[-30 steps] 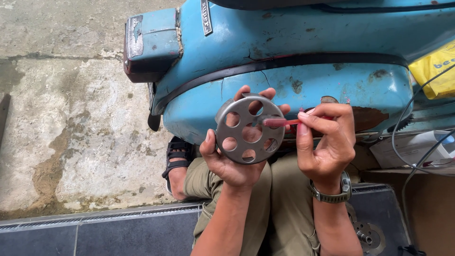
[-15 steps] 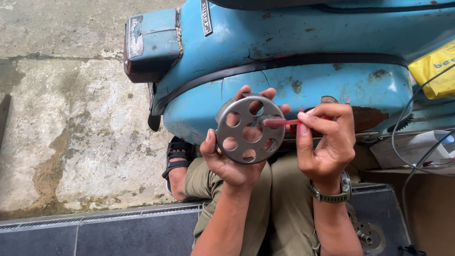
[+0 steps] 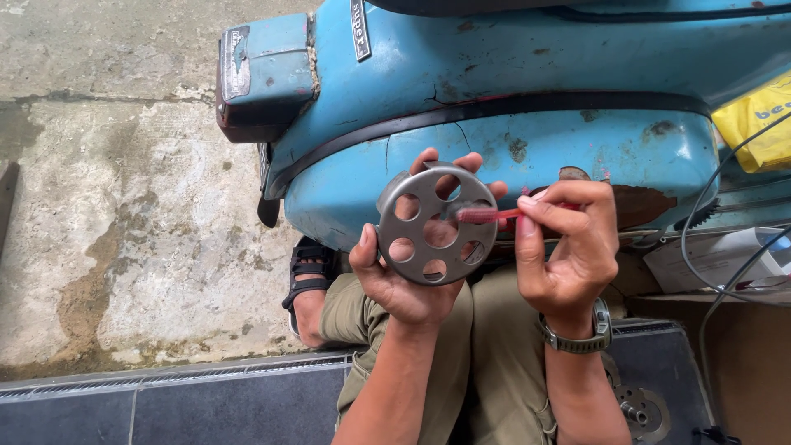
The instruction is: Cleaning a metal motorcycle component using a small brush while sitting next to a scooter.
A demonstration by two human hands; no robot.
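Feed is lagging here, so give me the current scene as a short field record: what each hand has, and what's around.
left hand: holds round grey metal disc with circular holes, upright, facing camera
right hand: pinches thin red tool, tip at the disc's face
behind: blue scooter body, worn paint
wrist: watch on right
ground: concrete floor, sandalled foot

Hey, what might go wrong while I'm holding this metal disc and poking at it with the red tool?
The disc rests only on the left hand fingers, so a push from the red tool in the right hand might tip it onto the concrete floor. The tool tip could also slip through a hole and jab a finger.
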